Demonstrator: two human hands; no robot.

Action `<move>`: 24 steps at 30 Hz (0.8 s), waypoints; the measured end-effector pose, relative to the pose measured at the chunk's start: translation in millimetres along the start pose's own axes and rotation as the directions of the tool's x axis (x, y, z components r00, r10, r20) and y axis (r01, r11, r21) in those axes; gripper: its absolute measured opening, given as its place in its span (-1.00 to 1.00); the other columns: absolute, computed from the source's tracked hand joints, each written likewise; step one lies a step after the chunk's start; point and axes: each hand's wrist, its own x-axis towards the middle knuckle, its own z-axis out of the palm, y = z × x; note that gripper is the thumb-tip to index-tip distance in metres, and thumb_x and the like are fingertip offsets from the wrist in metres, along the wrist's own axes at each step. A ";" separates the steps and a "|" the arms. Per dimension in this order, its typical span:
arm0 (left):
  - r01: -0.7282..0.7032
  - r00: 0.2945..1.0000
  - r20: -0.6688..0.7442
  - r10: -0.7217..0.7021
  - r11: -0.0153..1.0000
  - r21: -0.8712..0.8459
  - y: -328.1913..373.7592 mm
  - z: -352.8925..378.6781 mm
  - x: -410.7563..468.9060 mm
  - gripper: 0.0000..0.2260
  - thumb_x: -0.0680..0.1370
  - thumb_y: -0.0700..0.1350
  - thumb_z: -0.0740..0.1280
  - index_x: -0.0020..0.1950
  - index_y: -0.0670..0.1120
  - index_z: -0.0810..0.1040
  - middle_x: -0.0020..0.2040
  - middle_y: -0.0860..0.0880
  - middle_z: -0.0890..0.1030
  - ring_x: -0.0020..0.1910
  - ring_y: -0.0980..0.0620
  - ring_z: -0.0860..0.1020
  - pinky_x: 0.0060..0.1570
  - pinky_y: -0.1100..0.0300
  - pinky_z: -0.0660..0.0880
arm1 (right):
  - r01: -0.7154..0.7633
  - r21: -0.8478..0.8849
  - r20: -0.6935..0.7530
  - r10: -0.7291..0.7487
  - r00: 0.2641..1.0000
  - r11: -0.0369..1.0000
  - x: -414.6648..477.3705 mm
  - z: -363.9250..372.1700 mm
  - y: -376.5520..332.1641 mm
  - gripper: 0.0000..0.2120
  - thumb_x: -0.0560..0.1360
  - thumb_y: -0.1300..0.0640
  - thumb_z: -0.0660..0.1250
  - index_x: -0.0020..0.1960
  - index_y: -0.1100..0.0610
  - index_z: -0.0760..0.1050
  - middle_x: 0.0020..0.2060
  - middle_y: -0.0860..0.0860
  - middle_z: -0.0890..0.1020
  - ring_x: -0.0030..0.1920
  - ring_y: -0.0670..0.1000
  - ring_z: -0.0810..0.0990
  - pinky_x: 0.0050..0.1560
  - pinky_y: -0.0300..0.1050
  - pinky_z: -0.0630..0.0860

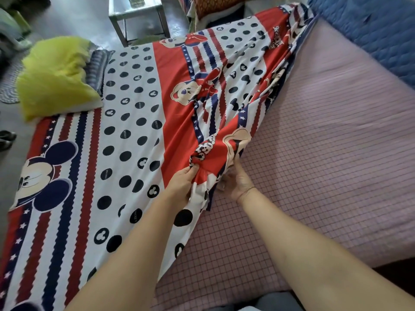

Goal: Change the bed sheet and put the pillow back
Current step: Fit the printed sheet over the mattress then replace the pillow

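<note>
Red, white and navy bed sheet (134, 131): cartoon-mouse print with dots and zigzag stripes. In the head view it lies flat over the bed from seven to eleven o'clock. Its near edge is lifted into a ridge of folds that runs from my hands at the centre up toward one o'clock.
Left hand (182, 182): my fingers are curled and pinch a bunched gather of the sheet at the centre of the frame. The forearm comes in from six o'clock.
Right hand (235, 181): just beside the left, at its three o'clock. The thumb points up along the raised fold, and the fingers curl in under the cloth and hold it, their tips hidden by the fabric.
Wrist thread (247, 191): a thin band round my right wrist.
Mattress cover (325, 153): pink with a fine dark check, not covered by the sheet from five round to two o'clock.
Yellow pillow (56, 75): at ten o'clock, on the far corner of the bed, with its lower end resting on the sheet, well apart from both hands.
Striped pillow (97, 66): grey-striped, against the yellow one on its three o'clock side and partly hidden by it.
Blue quilt (370, 30): stitched in diamonds, heaped at one to two o'clock along the mattress's far edge.
Metal table (137, 16): on the floor at twelve o'clock, beyond the bed.
Rug (9, 86): woven, at the frame's edge between nine and ten o'clock.
Shoes (6, 140): dark, at nine o'clock, too blurred to tell more.
</note>
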 end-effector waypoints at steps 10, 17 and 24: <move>-0.007 0.990 0.141 -0.029 0.970 0.243 -28.1 70.7 -0.5 -0.81 0.60 0.02 0.29 -0.09 -0.07 0.54 -0.22 -0.04 0.60 -0.26 0.03 0.57 -0.20 0.22 0.49 | 0.255 -0.305 -0.377 -0.362 0.852 0.918 -18.6 -45.0 -50.6 -0.28 0.17 -0.16 0.61 0.15 0.26 0.55 0.03 0.21 0.65 0.01 0.17 0.64 0.12 0.16 0.56; -0.013 0.995 0.100 -0.026 0.928 0.371 -53.5 129.5 10.0 -0.60 0.56 0.18 0.29 0.22 -0.09 0.49 0.08 0.02 0.56 0.11 0.03 0.52 0.09 0.11 0.40 | -0.041 -0.754 -0.567 -0.618 0.544 0.656 -81.4 -150.0 -99.0 -0.55 0.61 -0.03 0.21 0.18 0.38 0.51 0.07 0.32 0.59 0.11 0.29 0.54 -0.04 -0.03 0.37; -0.001 0.995 0.088 -0.041 0.902 0.433 -76.0 222.7 3.9 -0.56 0.60 0.12 0.25 0.27 -0.21 0.49 0.16 -0.19 0.58 0.19 -0.18 0.53 0.26 -0.01 0.43 | -0.262 -0.769 -0.637 -0.667 0.387 0.582 -160.5 -304.8 -144.5 -0.57 0.65 -0.01 0.10 0.33 0.27 0.47 0.14 0.37 0.55 0.17 0.38 0.49 0.13 0.11 0.40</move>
